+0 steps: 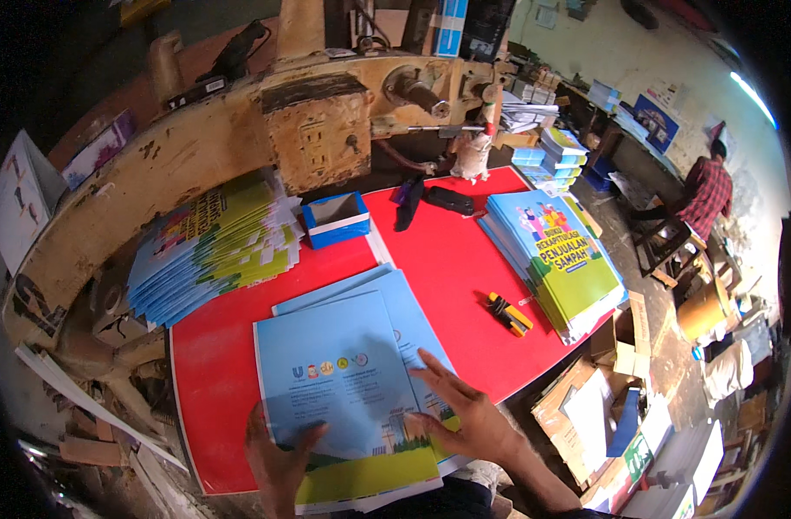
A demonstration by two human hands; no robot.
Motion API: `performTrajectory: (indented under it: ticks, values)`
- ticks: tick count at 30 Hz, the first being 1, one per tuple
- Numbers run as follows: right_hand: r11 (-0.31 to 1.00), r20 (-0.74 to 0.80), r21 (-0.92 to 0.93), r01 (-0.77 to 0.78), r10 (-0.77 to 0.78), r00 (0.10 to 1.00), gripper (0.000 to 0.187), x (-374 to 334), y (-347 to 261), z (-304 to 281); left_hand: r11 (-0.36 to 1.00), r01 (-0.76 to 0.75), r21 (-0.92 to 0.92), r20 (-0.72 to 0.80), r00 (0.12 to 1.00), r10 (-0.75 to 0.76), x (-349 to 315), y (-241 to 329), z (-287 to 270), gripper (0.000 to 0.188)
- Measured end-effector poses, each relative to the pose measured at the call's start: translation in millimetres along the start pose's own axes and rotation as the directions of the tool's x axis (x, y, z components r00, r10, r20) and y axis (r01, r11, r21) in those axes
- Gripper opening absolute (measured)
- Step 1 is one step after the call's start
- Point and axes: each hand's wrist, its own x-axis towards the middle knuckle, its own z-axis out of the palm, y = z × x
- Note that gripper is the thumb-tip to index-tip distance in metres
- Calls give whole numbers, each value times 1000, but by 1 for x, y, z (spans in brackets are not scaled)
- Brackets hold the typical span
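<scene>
A light blue printed booklet cover (326, 346) with a green lower band lies at the near edge of a red tabletop, on top of other blue sheets (413, 303). My left hand (283, 454) grips its lower left edge, thumb on top and fingers at the side. Over the right part of these sheets is my right hand (469, 415), its fingers spread and thumb apart, with nothing held. Farther right on the table lies a small yellow and black tool (508, 313), perhaps a stapler.
A fanned pile of booklets (218, 242) lies at the left, beside an open blue box (336, 220). At the right edge stands a neat booklet stack (556, 255). Dark objects (447, 201) lie at the back below a worn machine (318, 130). A person (705, 190) sits far right.
</scene>
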Motion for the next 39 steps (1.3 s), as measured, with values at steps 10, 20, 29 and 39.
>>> performTrajectory:
  ticks: [10,20,29,39]
  values:
    - [944,94,197,-264,250,964,69,14,-81,3,340,484,-806,512,859,-7,-29,55,8,19]
    - [944,73,2,-329,328,942,81,-3,-111,-10,-201,545,-814,489,829,270,-54,60,73,51]
    - [945,85,23,-326,323,943,64,1,-115,-4,-305,596,-743,547,803,237,-57,61,71,43]
    - [811,-12,277,-515,539,842,50,11,-113,-70,465,309,-830,266,951,-159,-37,25,26,31]
